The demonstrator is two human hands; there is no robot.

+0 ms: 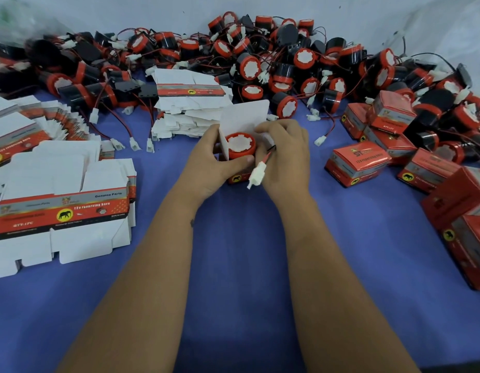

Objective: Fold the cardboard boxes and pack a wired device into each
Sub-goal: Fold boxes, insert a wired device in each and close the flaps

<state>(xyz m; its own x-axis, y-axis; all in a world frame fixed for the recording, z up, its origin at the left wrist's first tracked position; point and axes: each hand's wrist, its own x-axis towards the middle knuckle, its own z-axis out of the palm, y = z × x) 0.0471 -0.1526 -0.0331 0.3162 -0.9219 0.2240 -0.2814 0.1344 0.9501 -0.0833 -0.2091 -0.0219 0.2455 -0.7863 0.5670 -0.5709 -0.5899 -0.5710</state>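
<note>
At the table's middle an open red cardboard box (237,178) stands with its white lid flap (244,115) raised. Inside it sits a round red-and-black wired device (240,145), white face up. My left hand (217,160) grips the box and the device, thumb across the device's front. My right hand (283,154) holds the box's right side, and the device's red-black wire runs through its fingers. The wire's white connector (256,175) hangs outside the box, in front of my right hand.
A big heap of wired devices (260,60) fills the back of the blue table (238,265). Flat unfolded boxes lie in stacks at the left (61,211) and behind my hands (190,103). Several closed red boxes (360,162) sit at the right.
</note>
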